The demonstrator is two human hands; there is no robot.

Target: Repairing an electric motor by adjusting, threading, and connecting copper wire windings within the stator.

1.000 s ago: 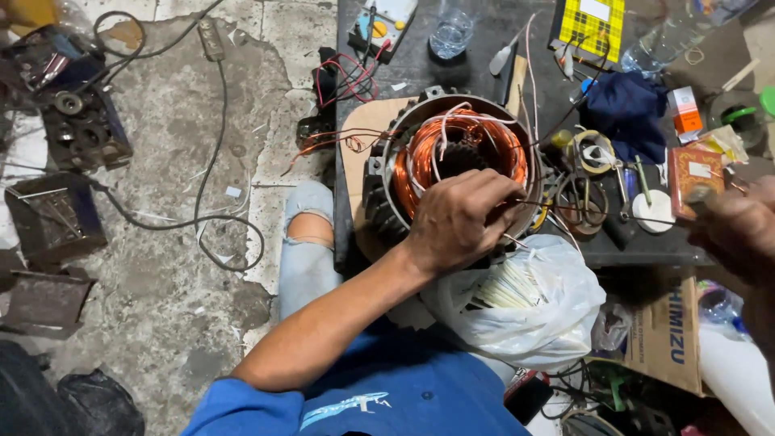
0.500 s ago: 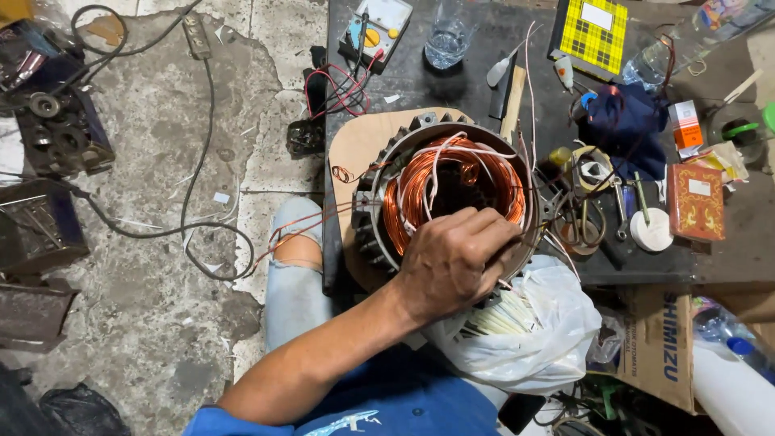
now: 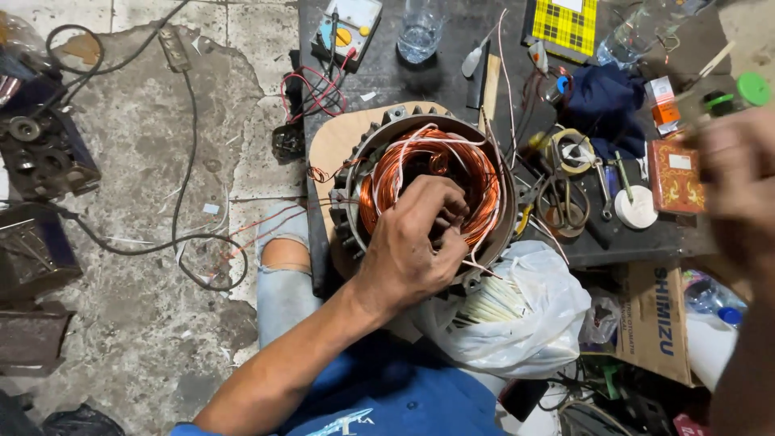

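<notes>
Round grey-metal motor stator (image 3: pixel 355 186) with copper-orange windings is sitting on the dark table (image 3: pixel 420 77) — left hand (image 3: pixel 420 242) curling, fingertips hidden inside; right hand (image 3: pixel 739 186) blurring, grip indiscernible.

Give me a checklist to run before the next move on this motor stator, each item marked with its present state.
1. Left hand on the copper windings: ok, fingers inside the stator.
2. Right hand free: cannot tell, blurred at the frame edge.
3. Stator seated flat on the bench: ok.
4. White leads clear of the fingers: not ok, they loop across the bore.
5. Scissors within reach: ok, beside the stator.
</notes>
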